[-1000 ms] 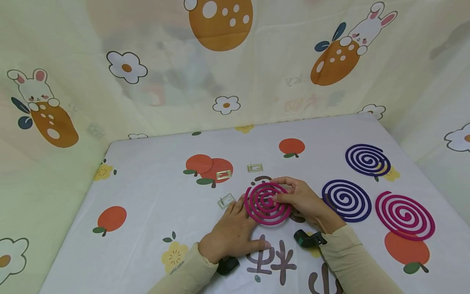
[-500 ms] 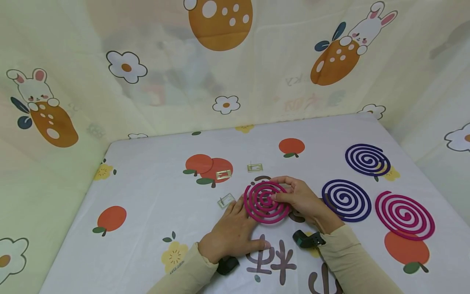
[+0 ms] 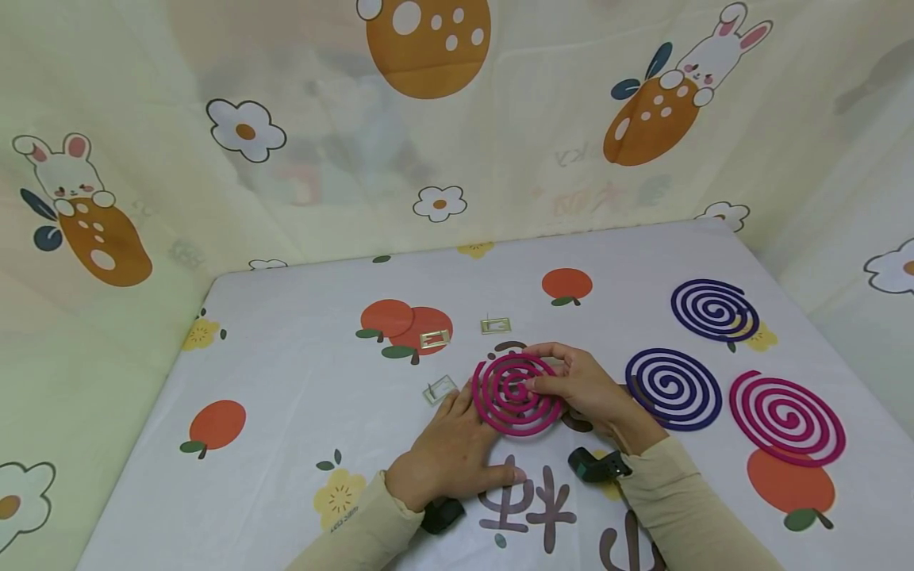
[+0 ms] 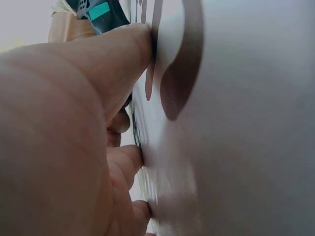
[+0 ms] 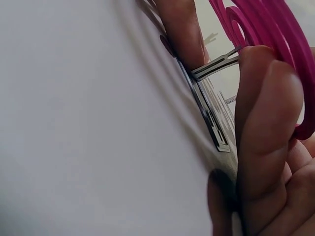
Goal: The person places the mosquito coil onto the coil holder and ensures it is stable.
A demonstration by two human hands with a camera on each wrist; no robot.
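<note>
My right hand (image 3: pixel 593 392) pinches a pink mosquito coil (image 3: pixel 516 388) near its centre, the index finger reaching over the far rim. The coil is slightly tilted above the cloth. Beneath it, in the right wrist view, a thin metal coil stand (image 5: pixel 205 110) has its raised prong (image 5: pixel 216 66) pointing up to the coil's centre, beside my right fingertips. My left hand (image 3: pixel 457 456) lies flat and spread on the table, its fingertips partly hidden under the coil. One finger (image 5: pixel 182 29) presses down at the stand's base. The left wrist view shows fingers (image 4: pixel 125 160) touching the cloth.
Three more metal stands (image 3: pixel 439 389) lie behind the left hand. To the right are two dark blue coils (image 3: pixel 671 386) and another pink coil (image 3: pixel 789 419). A printed cloth (image 3: pixel 286 349) covers the table, and curtains (image 3: pixel 343 174) rise around it.
The pink coil and right hand have shifted very slightly left. The left hand stays in place, and the other coils and stands have not moved.
</note>
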